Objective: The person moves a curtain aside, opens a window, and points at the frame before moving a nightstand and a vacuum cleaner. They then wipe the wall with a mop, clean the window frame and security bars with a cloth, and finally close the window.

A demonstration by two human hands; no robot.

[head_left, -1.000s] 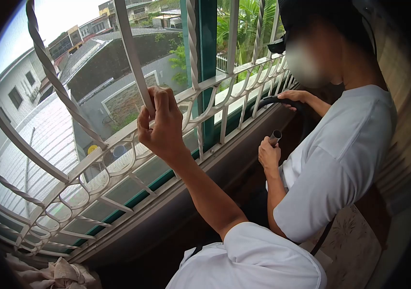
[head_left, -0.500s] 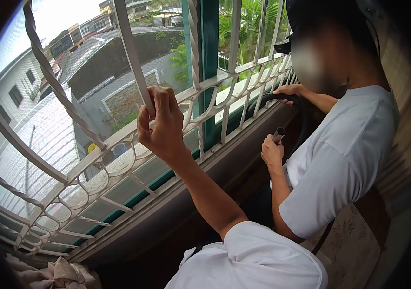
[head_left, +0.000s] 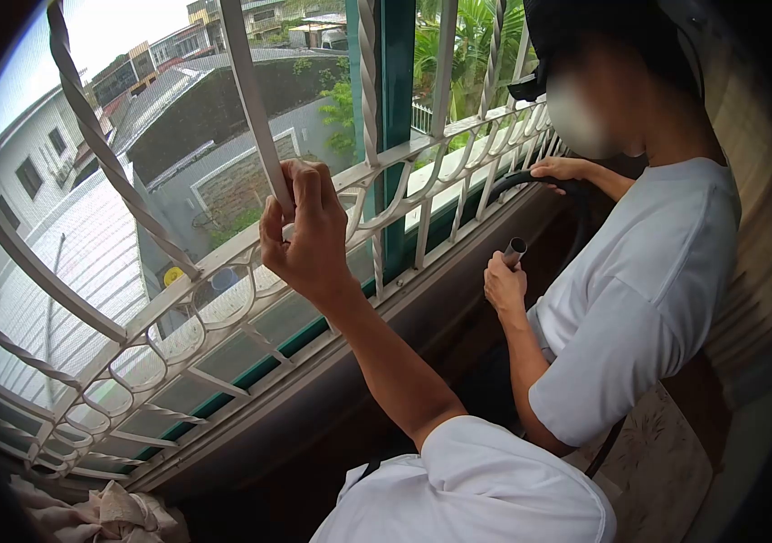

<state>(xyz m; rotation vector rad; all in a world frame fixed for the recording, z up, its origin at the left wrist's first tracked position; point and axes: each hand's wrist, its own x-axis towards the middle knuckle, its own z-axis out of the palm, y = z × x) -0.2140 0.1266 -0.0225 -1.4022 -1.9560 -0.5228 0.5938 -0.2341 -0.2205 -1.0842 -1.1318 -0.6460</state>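
Observation:
My right hand (head_left: 306, 237) is closed around a flat white bar of the window grille (head_left: 261, 113), thumb on the left side and fingers on the right. The grip sits just above the grille's scrolled lower band. My bare forearm rises to it from a white sleeve (head_left: 504, 466) at the bottom. My left hand is out of view. To the right, a co-worker in a pale T-shirt (head_left: 648, 253) holds a metal tube (head_left: 514, 252) in one hand (head_left: 505, 288). Their other hand (head_left: 563, 170) is on a black hose (head_left: 517, 181) by the grille.
A window ledge (head_left: 314, 362) runs diagonally below the grille, with a green frame post (head_left: 395, 136) behind the bars. Bundled beige cloth (head_left: 119, 516) lies at lower left. A patterned panel (head_left: 657, 452) shows behind the co-worker. Roofs and plants are outside.
The co-worker's hand on the hose has shifted slightly right, and the tube in their other hand has moved a little left. My right hand keeps its grip on the bar.

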